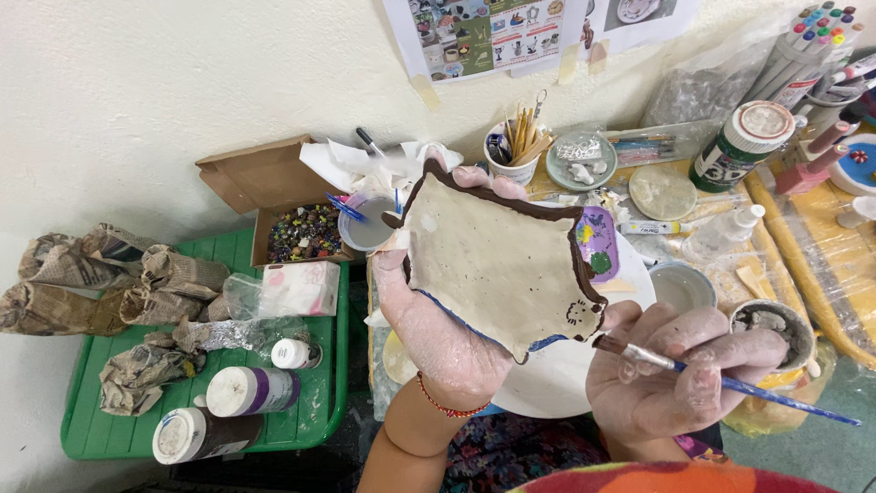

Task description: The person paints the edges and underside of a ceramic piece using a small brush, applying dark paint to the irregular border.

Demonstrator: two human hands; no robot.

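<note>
My left hand [438, 333] holds up a flat, irregular clay dish [497, 260], cream-coloured with a dark brown painted rim and a small brown face drawn near its lower right corner. Fingertips curl over its top edge. My right hand [680, 370] grips a thin blue-handled paintbrush [730, 383]; its brown-loaded tip touches the dish's lower right edge. Both hands are smeared with dried clay. A red bead bracelet [447, 404] circles the left wrist.
A white round plate [557, 383] lies below the dish. A paint palette [598, 242], a water bowl [680, 285] and a cup of tools [516, 151] stand behind. A green stool [100, 438] at left carries paint jars [251, 391], crumpled newspaper [109, 283] and a cardboard box of beads [306, 228].
</note>
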